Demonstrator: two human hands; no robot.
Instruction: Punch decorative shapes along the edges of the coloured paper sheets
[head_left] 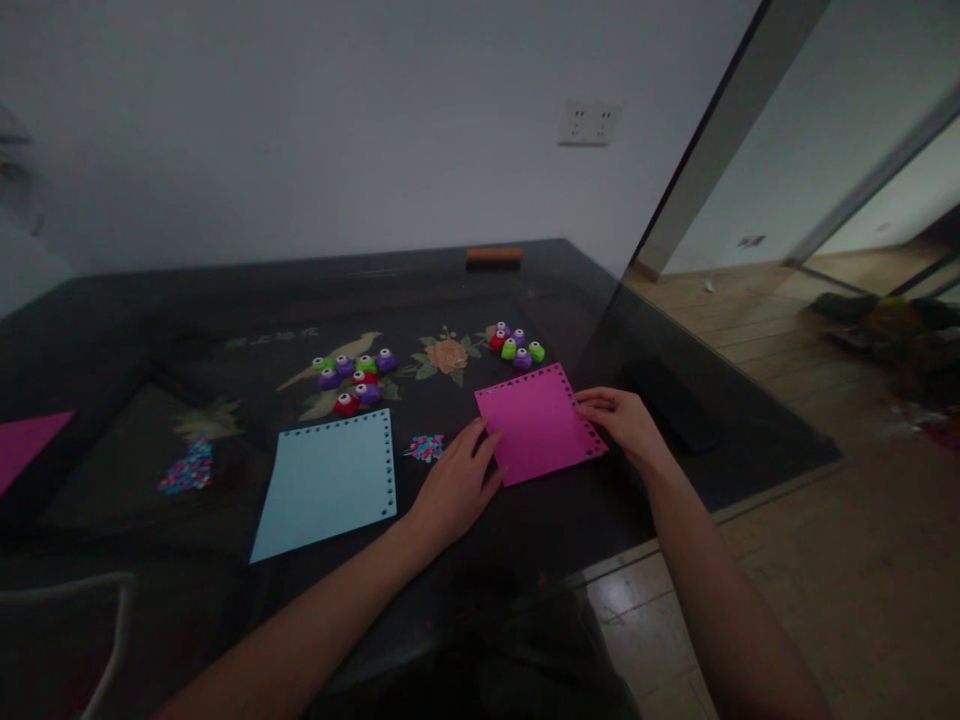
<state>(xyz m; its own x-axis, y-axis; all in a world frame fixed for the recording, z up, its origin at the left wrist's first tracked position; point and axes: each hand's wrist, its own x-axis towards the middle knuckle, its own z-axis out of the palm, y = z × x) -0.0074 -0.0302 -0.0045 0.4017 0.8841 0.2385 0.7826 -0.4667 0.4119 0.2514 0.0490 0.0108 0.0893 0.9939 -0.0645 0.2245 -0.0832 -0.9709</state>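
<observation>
A magenta paper square with punched holes along its edges lies on the dark table. My left hand rests on its near left corner, fingers stretched flat. At the sheet's right edge, my right hand has its fingers curled against the paper. A light blue punched sheet lies to the left. A small heap of coloured paper bits sits between the two sheets.
Two clusters of small coloured punches stand behind the sheets. More paper bits and another pink sheet lie at the left. A brown block sits at the far edge, a black flat object at the right.
</observation>
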